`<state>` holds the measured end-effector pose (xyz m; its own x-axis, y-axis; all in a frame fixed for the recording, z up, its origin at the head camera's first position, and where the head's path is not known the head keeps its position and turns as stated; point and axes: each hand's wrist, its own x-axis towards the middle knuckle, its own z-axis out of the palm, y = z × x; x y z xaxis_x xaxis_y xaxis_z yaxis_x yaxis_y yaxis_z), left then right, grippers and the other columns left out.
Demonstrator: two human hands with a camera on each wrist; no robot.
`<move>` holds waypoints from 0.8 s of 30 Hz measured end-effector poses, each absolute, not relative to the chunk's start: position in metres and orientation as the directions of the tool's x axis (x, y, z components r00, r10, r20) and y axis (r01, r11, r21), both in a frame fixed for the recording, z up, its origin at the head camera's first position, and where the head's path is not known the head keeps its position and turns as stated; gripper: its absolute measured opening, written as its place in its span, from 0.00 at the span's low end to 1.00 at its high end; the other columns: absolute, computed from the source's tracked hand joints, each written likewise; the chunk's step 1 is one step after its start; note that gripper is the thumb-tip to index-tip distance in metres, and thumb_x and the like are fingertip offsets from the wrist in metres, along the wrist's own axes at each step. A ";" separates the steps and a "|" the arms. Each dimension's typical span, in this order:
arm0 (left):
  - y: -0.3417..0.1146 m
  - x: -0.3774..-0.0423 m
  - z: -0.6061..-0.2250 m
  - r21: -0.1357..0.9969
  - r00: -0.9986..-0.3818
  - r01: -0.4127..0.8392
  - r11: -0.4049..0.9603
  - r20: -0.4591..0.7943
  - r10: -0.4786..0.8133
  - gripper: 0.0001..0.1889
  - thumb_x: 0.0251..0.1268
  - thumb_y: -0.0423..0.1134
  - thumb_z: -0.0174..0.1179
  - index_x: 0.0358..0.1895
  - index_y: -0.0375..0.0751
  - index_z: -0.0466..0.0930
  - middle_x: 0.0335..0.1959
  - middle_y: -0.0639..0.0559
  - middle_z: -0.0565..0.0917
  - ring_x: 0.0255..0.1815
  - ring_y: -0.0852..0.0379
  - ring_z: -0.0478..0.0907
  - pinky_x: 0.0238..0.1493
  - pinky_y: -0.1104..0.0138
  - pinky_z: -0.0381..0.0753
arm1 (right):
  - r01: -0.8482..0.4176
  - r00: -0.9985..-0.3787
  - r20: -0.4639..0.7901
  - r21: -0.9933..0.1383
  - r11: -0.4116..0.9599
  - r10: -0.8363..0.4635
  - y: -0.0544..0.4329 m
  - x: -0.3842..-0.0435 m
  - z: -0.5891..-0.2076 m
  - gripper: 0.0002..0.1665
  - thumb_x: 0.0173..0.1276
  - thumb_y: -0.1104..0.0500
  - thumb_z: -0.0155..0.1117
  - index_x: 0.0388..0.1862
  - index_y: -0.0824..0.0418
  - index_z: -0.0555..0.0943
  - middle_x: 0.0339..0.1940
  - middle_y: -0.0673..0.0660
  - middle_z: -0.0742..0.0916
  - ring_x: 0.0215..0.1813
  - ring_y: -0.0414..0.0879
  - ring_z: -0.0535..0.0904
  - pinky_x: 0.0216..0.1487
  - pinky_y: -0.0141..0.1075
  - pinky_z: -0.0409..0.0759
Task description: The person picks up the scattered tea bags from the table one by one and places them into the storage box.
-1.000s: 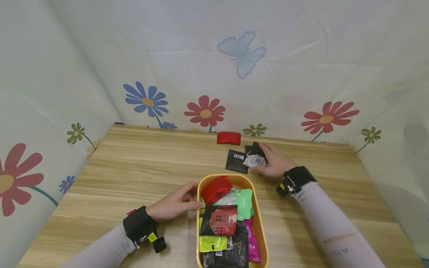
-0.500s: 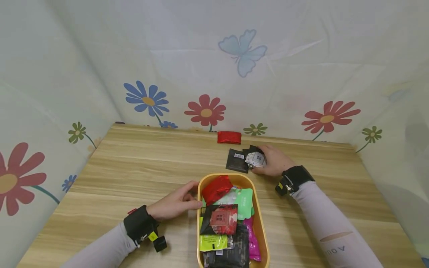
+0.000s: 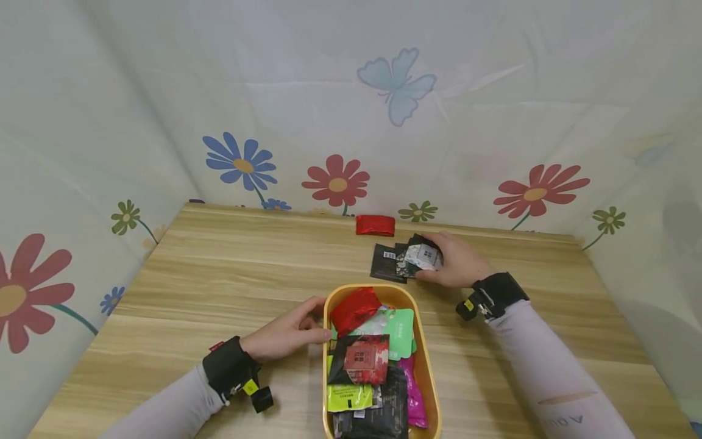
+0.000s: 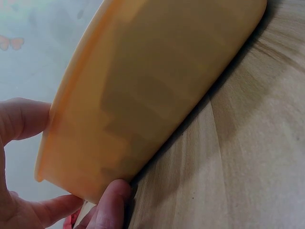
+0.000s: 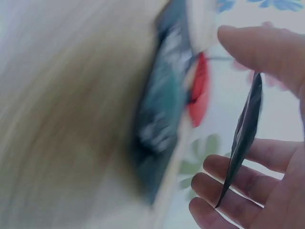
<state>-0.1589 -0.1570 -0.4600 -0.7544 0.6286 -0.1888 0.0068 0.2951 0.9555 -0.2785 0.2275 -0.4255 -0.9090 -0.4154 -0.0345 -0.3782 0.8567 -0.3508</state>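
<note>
My right hand (image 3: 457,261) holds a flat black sachet with a grey-white label (image 3: 425,255), pinched edge-on between thumb and fingers in the right wrist view. It is lifted a little over two dark sachets lying overlapped on the table, one with a barcode (image 3: 381,267) and one with a floral pattern (image 3: 402,267). At the front, my left hand (image 3: 287,332) grips the yellow-orange plastic bin (image 4: 157,71) by its far left corner, thumb at the rim and fingers along the end wall. Sachets fill the bin: red (image 3: 355,311), green (image 3: 401,334), black-and-red (image 3: 366,361), yellow-green (image 3: 349,398) and magenta (image 3: 415,399).
A red packet (image 3: 375,225) lies at the table's back edge, behind the dark sachets. The wooden table (image 3: 236,268) meets a flower-printed cloth backdrop (image 3: 466,146) at the back and sides.
My right hand has drawn slightly right and up, bringing the label sachet off the others and exposing the patterned one underneath. The left hand and bin stay put.
</note>
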 end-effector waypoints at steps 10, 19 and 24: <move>-0.157 -0.159 -0.459 0.954 -0.751 -0.010 0.299 -0.204 0.627 0.34 0.74 0.45 0.61 0.79 0.46 0.60 0.71 0.42 0.72 0.49 0.52 0.83 0.52 0.66 0.77 | -0.597 -0.784 0.112 -0.405 0.693 -0.610 0.197 -0.219 -0.368 0.55 0.59 0.38 0.78 0.80 0.55 0.66 0.68 0.56 0.80 0.56 0.48 0.78 0.57 0.47 0.83; -0.157 -0.158 -0.455 0.954 -0.752 -0.017 0.298 -0.209 0.625 0.35 0.75 0.45 0.60 0.80 0.43 0.58 0.69 0.40 0.74 0.49 0.54 0.83 0.52 0.66 0.77 | -0.715 -0.632 0.080 -0.442 0.541 -0.770 0.153 -0.157 -0.346 0.55 0.59 0.34 0.76 0.81 0.48 0.64 0.72 0.46 0.75 0.61 0.39 0.74 0.62 0.43 0.82; -0.157 -0.156 -0.452 0.960 -0.748 0.000 0.281 -0.187 0.636 0.35 0.75 0.44 0.59 0.80 0.41 0.58 0.70 0.37 0.73 0.48 0.54 0.84 0.52 0.67 0.77 | -0.708 -0.579 0.011 -0.503 0.496 -0.815 0.145 -0.142 -0.352 0.70 0.53 0.23 0.72 0.86 0.42 0.48 0.87 0.48 0.55 0.84 0.51 0.57 0.76 0.60 0.69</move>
<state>-0.1560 -0.1570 -0.4522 -0.7483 0.6365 -0.1869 -0.0005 0.2812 0.9596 -0.1419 0.1450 -0.3521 -0.5791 -0.8152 0.0113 -0.7080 0.4960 -0.5027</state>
